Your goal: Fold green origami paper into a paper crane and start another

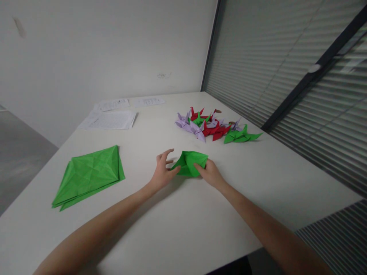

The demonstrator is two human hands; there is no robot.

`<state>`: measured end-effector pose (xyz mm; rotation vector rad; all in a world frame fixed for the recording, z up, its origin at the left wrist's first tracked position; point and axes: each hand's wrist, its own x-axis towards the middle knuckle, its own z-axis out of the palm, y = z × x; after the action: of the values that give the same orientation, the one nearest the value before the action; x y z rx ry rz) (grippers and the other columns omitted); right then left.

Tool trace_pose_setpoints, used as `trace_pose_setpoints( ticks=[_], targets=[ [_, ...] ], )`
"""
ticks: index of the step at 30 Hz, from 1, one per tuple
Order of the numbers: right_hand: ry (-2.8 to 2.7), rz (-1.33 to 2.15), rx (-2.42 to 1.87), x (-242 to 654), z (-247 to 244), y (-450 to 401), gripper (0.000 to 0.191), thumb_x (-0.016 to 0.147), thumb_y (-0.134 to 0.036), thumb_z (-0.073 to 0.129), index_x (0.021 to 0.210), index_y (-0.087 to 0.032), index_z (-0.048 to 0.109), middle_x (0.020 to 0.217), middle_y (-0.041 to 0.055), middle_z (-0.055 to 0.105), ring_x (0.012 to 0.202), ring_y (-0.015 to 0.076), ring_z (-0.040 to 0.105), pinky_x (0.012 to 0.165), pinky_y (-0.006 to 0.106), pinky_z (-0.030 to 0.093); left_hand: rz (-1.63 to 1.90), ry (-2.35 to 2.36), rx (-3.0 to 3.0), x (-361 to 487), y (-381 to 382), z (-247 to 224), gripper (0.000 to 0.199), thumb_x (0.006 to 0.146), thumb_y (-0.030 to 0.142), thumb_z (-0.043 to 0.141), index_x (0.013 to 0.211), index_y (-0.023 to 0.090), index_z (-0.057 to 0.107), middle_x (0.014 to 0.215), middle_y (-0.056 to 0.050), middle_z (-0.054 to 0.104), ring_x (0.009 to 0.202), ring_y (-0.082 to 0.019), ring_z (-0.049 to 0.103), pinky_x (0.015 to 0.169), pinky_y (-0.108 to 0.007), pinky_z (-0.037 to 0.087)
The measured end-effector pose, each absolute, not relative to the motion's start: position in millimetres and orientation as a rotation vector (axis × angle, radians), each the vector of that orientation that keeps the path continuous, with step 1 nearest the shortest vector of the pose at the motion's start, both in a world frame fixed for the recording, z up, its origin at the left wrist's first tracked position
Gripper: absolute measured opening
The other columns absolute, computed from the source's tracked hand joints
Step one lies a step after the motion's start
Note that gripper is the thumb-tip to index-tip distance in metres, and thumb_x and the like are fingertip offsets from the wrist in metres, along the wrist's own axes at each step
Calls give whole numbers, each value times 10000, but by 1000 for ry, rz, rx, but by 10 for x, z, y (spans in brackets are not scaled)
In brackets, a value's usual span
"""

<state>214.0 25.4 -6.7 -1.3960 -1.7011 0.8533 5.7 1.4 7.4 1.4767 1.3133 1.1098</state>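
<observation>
A partly folded sheet of green origami paper [190, 159] is held just above the white table, its layers bulging apart into a hollow. My right hand [211, 173] pinches its right side, with the thumb on the near face and the fingers behind. At the left corner, my left hand [164, 172] has its fingers spread and slightly curled, and its thumb touches the paper. To the left lies a stack of creased green paper sheets [91, 172], flat on the table.
Several folded paper cranes in red [217, 130], lilac [197, 131] and green [241, 135] lie heaped at the back right. Printed papers [113, 119] rest at the back left. A white wall [114, 46] and window blinds [258, 57] border the table [160, 236].
</observation>
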Motion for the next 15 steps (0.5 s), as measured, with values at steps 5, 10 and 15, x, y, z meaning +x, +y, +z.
trace_pose_setpoints(
  ticks=[5,10,15],
  targets=[
    [-1588,886,-1336,2120,-77,253,293,772,-408,601,855,-143,694,858,75,742,792,231,670,772,368,538,1121,1035,1144,100,12,35,681,735,266,683,1347,203,393,1190,-125,578,953,-210,646,815,-427,583],
    [-1522,896,-1351,2131,-125,289,365,777,-493,584,759,-146,694,740,71,728,711,228,661,679,351,540,1097,977,1135,134,10,43,454,702,335,715,1095,130,613,1041,-105,666,894,-223,654,808,-433,581],
    [-1503,823,-1337,2201,-146,346,303,727,-445,632,782,-151,680,709,47,702,648,194,619,610,308,501,1015,1031,1226,98,29,31,591,737,367,687,1260,150,517,1129,-150,638,926,-252,649,784,-443,564]
  ],
)
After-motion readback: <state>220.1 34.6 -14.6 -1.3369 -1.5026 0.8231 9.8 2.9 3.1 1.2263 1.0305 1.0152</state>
